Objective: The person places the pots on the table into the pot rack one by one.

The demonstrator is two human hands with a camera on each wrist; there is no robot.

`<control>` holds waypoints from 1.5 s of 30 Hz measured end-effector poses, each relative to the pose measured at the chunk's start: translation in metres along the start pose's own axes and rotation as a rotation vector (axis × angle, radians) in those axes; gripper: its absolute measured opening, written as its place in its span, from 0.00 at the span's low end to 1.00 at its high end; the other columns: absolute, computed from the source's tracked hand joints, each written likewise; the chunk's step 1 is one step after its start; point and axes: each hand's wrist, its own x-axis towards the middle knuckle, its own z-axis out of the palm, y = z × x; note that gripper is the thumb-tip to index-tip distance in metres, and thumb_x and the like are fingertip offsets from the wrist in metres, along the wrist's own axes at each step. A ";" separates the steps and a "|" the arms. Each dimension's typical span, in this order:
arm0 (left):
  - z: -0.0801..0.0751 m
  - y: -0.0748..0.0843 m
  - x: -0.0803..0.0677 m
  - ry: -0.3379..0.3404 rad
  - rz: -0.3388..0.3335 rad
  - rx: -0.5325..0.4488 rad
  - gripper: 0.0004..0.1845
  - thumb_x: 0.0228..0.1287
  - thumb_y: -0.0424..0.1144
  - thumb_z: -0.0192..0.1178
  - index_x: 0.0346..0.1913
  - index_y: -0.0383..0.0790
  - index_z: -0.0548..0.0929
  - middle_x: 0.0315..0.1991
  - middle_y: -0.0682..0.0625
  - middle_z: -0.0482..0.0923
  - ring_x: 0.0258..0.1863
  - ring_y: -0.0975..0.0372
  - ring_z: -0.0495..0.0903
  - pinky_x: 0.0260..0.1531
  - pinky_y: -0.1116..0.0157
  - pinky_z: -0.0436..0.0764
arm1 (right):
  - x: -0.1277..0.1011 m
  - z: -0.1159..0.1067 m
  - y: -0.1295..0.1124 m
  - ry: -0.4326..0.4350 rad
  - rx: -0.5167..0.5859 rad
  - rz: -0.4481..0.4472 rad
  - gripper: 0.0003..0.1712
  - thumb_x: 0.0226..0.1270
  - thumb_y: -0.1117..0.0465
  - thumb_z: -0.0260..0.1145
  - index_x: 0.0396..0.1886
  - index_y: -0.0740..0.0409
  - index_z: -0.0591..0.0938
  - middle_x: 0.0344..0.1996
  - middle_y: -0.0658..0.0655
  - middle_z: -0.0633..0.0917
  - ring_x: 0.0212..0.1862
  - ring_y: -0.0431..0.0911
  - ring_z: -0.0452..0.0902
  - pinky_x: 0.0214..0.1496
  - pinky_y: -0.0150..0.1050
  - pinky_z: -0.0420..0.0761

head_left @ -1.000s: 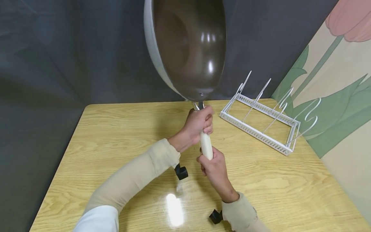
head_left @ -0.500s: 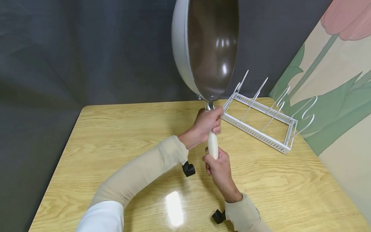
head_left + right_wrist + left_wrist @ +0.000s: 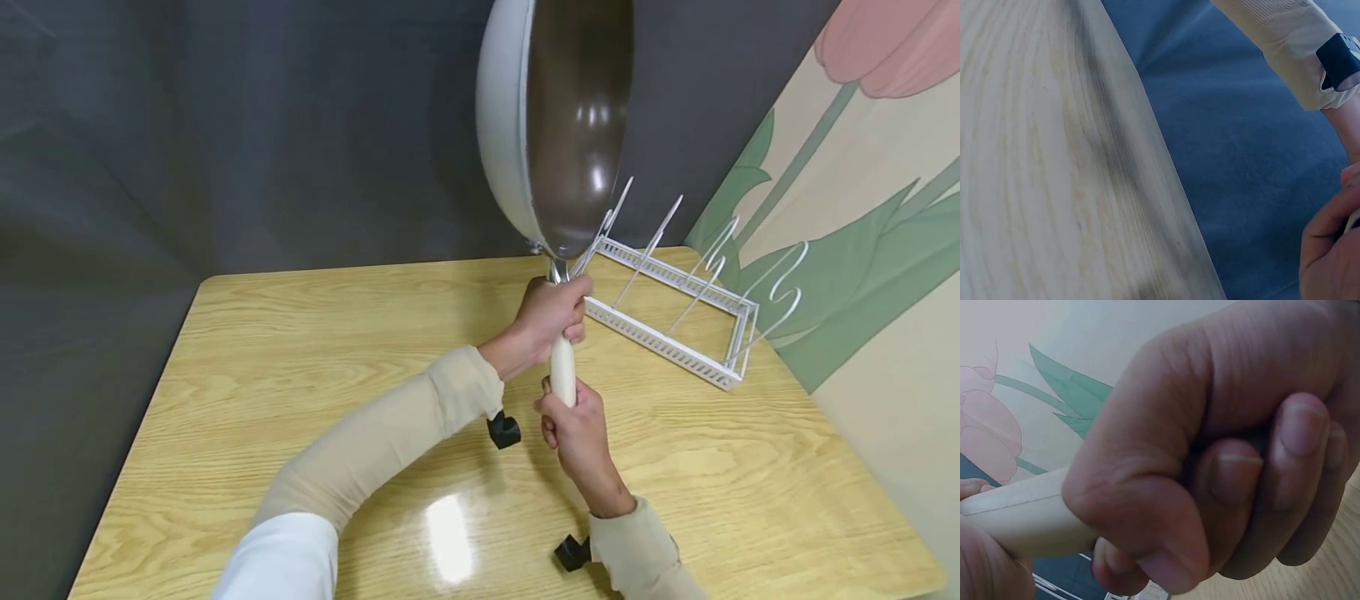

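Note:
A large pan [image 3: 558, 125] with a pale outside and dark brown inside stands upright on its cream handle [image 3: 562, 373] above the table. My left hand [image 3: 550, 315] grips the handle's top, just under the pan. Below it my right hand [image 3: 576, 425] grips the handle's lower end. In the left wrist view my left hand [image 3: 1222, 462] wraps the cream handle [image 3: 1016, 515] closely. The right wrist view shows only a bit of my right hand [image 3: 1335, 250] at the frame's edge. The pan's lower rim overlaps the near end of a white wire rack [image 3: 675, 292].
The white rack with tall wire dividers sits at the back right of the wooden table [image 3: 300, 350]. A wall [image 3: 862, 208] painted with a tulip rises on the right. A dark grey backdrop [image 3: 225, 125] hangs behind the table.
Both hands have carried the pan to the right, toward the rack. The pan has also turned more edge-on, so less of its dark inside shows.

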 end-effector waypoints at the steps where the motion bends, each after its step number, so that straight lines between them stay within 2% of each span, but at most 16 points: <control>1: 0.002 -0.001 0.001 -0.005 -0.001 0.002 0.18 0.63 0.29 0.56 0.17 0.47 0.67 0.09 0.53 0.59 0.07 0.66 0.59 0.09 0.70 0.61 | 0.000 -0.001 0.000 0.002 0.013 0.000 0.09 0.56 0.80 0.57 0.34 0.67 0.76 0.13 0.51 0.69 0.11 0.37 0.62 0.10 0.28 0.63; 8: 0.012 -0.005 0.007 -0.014 -0.008 0.055 0.18 0.66 0.30 0.56 0.19 0.48 0.67 0.11 0.53 0.60 0.08 0.66 0.60 0.09 0.70 0.62 | -0.001 -0.005 -0.003 -0.023 0.109 -0.030 0.11 0.57 0.81 0.55 0.31 0.63 0.74 0.11 0.49 0.67 0.11 0.35 0.62 0.11 0.27 0.60; 14: 0.016 -0.009 0.009 -0.005 -0.027 0.083 0.21 0.66 0.30 0.57 0.16 0.49 0.65 0.10 0.53 0.59 0.08 0.66 0.60 0.09 0.70 0.62 | -0.002 -0.005 -0.002 -0.047 0.187 -0.005 0.12 0.58 0.82 0.52 0.30 0.61 0.73 0.12 0.47 0.66 0.11 0.34 0.61 0.12 0.26 0.58; 19: 0.020 -0.012 0.010 0.019 -0.033 0.075 0.21 0.64 0.28 0.57 0.16 0.49 0.65 0.10 0.54 0.59 0.07 0.66 0.59 0.08 0.70 0.61 | -0.003 -0.006 -0.001 -0.068 0.200 0.004 0.12 0.58 0.81 0.52 0.31 0.61 0.71 0.12 0.47 0.66 0.11 0.34 0.61 0.12 0.26 0.59; 23: 0.023 -0.013 0.011 0.006 -0.030 0.070 0.22 0.63 0.27 0.57 0.16 0.49 0.64 0.10 0.54 0.59 0.08 0.66 0.59 0.08 0.70 0.61 | -0.003 -0.008 -0.001 -0.077 0.210 0.003 0.12 0.58 0.80 0.50 0.31 0.60 0.70 0.12 0.46 0.66 0.11 0.33 0.60 0.11 0.26 0.58; 32: 0.036 -0.018 0.015 0.001 -0.013 0.202 0.22 0.66 0.30 0.58 0.16 0.48 0.66 0.09 0.53 0.61 0.08 0.64 0.61 0.09 0.69 0.62 | -0.002 -0.017 -0.003 -0.123 0.244 -0.001 0.13 0.60 0.78 0.50 0.32 0.56 0.70 0.13 0.45 0.66 0.11 0.32 0.62 0.11 0.26 0.59; 37: 0.043 -0.019 0.016 0.007 -0.012 0.232 0.21 0.67 0.31 0.59 0.17 0.47 0.67 0.09 0.53 0.62 0.08 0.64 0.62 0.10 0.69 0.63 | -0.001 -0.023 -0.004 -0.157 0.289 -0.013 0.14 0.60 0.78 0.50 0.32 0.55 0.69 0.13 0.44 0.65 0.11 0.31 0.62 0.11 0.27 0.59; 45: 0.048 -0.022 0.018 0.014 -0.017 0.257 0.17 0.67 0.31 0.60 0.20 0.44 0.70 0.10 0.52 0.63 0.08 0.64 0.63 0.10 0.69 0.64 | -0.001 -0.027 -0.004 -0.222 0.351 0.018 0.13 0.61 0.77 0.49 0.32 0.54 0.68 0.14 0.44 0.64 0.12 0.31 0.63 0.11 0.25 0.60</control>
